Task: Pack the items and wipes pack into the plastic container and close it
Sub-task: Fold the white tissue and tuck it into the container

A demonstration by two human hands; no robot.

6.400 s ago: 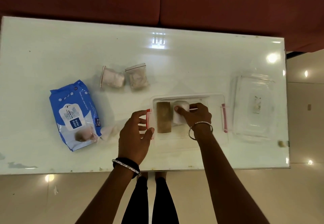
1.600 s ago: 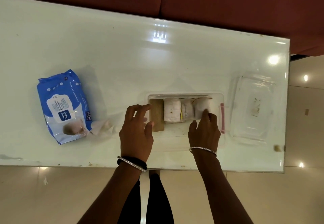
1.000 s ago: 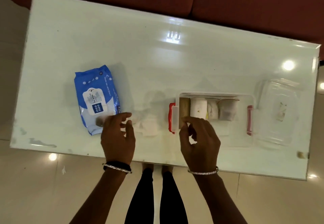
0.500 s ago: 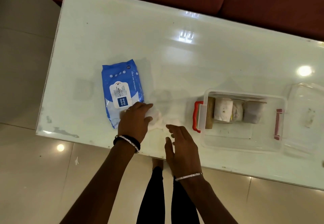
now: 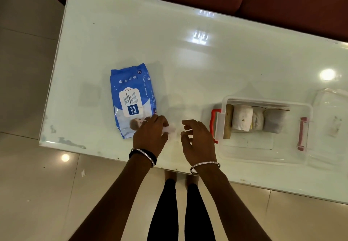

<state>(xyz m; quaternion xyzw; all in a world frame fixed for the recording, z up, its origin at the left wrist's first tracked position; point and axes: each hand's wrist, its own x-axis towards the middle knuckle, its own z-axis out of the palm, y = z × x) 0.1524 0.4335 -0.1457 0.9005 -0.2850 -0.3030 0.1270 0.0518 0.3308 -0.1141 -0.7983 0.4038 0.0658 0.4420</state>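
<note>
Left hand (image 5: 150,137) fingers curl on a small white bag (image 5: 169,130) beside the blue wipes pack (image 5: 131,97) on the table (image 5: 169,52). Right hand (image 5: 198,140) fingers loosely spread, holding nothing, near the open container (image 5: 263,156).

Black leggings (image 5: 169,212), a silver bangle (image 5: 205,165) on each wrist, plus a black band (image 5: 150,156) on the left.

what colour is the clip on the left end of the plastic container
Red, seen in the head view: the clip on the container is red.
</note>
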